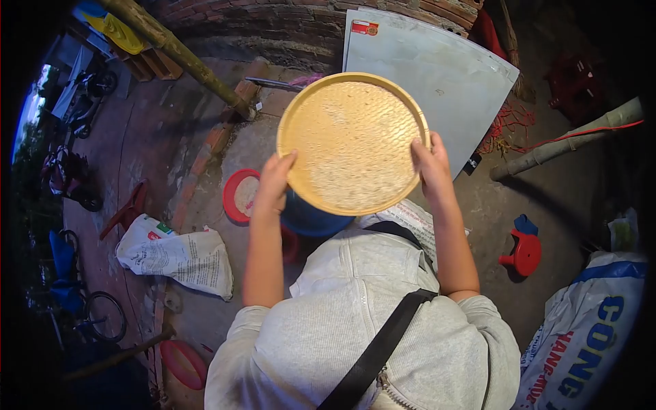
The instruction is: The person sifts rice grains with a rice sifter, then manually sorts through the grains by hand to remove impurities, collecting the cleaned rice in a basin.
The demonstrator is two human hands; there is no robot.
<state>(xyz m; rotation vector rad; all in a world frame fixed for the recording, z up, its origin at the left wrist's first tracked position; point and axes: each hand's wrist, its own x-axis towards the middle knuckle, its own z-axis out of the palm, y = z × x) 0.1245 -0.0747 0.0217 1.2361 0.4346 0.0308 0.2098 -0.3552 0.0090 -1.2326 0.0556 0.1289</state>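
A round, shallow woven winnowing tray with a raised rim is held out in front of my chest. Pale grains lie spread over its weave, thickest toward the near side. My left hand grips the rim at the left, thumb over the edge. On the opposite side my right hand holds the rim the same way, its fingers partly hidden beneath. Below the tray, a blue tub shows only in part. A red basin with pale grain inside sits on the floor beside my left forearm.
A white sack lies on the floor at left, and a large printed sack stands at lower right. A red stool is right of me. Bamboo poles slant in. A grey panel leans against the brick wall.
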